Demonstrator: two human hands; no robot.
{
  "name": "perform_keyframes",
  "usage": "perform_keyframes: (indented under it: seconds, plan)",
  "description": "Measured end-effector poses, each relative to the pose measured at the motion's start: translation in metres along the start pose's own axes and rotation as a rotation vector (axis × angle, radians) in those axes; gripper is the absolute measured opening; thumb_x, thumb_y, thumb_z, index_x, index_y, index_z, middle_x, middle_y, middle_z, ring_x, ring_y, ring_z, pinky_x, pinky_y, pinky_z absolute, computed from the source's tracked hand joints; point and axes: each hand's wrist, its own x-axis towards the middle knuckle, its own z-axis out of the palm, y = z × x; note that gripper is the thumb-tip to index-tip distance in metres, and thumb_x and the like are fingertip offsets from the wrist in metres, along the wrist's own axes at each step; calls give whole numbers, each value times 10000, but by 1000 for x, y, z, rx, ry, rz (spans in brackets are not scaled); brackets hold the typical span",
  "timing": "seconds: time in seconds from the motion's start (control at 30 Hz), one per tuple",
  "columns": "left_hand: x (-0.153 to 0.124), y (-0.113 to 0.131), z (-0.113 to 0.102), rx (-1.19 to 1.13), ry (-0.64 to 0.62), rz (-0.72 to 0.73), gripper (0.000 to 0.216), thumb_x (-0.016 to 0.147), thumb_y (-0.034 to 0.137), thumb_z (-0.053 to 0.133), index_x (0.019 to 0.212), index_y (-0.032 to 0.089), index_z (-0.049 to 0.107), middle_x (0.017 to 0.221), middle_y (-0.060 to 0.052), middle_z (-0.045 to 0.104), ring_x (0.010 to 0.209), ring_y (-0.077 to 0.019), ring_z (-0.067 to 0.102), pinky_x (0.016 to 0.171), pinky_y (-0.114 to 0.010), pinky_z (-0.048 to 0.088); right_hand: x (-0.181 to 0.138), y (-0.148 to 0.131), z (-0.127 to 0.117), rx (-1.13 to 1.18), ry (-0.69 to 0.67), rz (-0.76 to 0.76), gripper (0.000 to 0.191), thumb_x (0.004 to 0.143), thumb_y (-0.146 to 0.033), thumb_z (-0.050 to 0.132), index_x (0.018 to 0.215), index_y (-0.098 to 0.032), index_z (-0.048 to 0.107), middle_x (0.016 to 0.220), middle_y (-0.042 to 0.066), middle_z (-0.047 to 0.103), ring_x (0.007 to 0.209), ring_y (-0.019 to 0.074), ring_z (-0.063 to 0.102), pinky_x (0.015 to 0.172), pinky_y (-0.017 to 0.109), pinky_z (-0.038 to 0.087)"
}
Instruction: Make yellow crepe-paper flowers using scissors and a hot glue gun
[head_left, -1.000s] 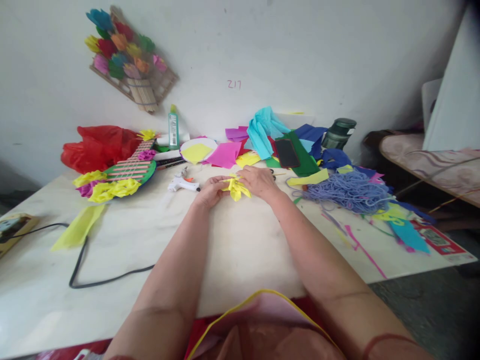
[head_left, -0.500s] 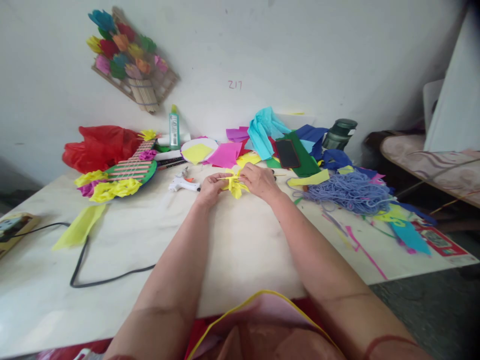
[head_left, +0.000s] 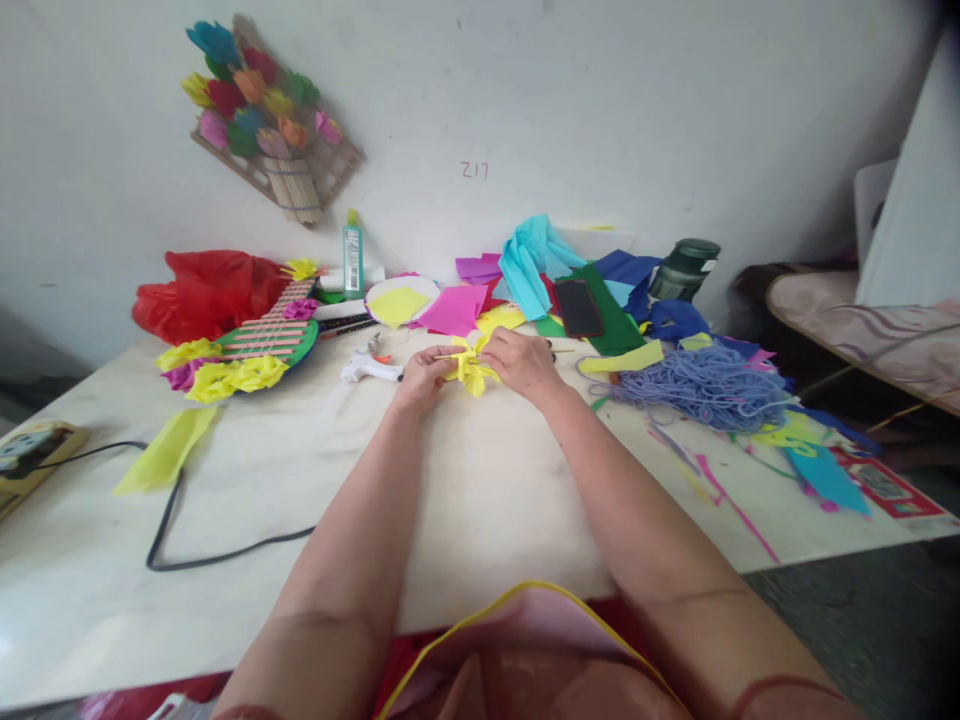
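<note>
A yellow paper flower (head_left: 471, 368) with folded petals is held between my two hands above the middle of the table. My left hand (head_left: 426, 378) pinches its left side, and a thin stick end shows by those fingers. Fingers of my right hand (head_left: 523, 362) are closed on the flower's right side and partly cover it. Just left of my left hand lies a white glue gun (head_left: 371, 368) with an orange trigger. Beyond the hands are pink, yellow and green paper sheets and a dark phone (head_left: 578, 307).
On the left, a guitar-shaped craft (head_left: 262, 340) with paper flowers stands by a red plastic bag (head_left: 214, 298). A black cord (head_left: 225, 555) crosses the front left to a power strip (head_left: 37, 447). Tangled blue yarn (head_left: 701, 388) and a dark green jar (head_left: 684, 268) are at right.
The whole view has shifted slightly, so things on the table appear a little further right. Both hands keep hold of the yellow flower with little visible movement.
</note>
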Motion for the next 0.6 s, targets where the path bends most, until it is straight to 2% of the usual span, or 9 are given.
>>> perform_keyframes:
  seconds: [0.37, 0.6]
  plan:
    - [1, 0, 0, 42, 61, 21, 247, 457, 191, 740, 699, 142, 734, 559, -4, 629, 490, -89, 479, 515, -235, 354, -1, -3, -2, -33, -5, -3, 315, 995, -339, 450, 992, -193, 729, 999, 60, 674, 819, 142, 577, 592, 295, 229]
    - [2, 0, -1, 11, 63, 46, 259, 441, 223, 757, 685, 140, 735, 575, -21, 649, 520, -111, 525, 528, -238, 364, -1, 0, 3, -50, 58, -20, 291, 981, -329, 492, 931, -182, 739, 945, 63, 675, 781, 137, 560, 576, 295, 224]
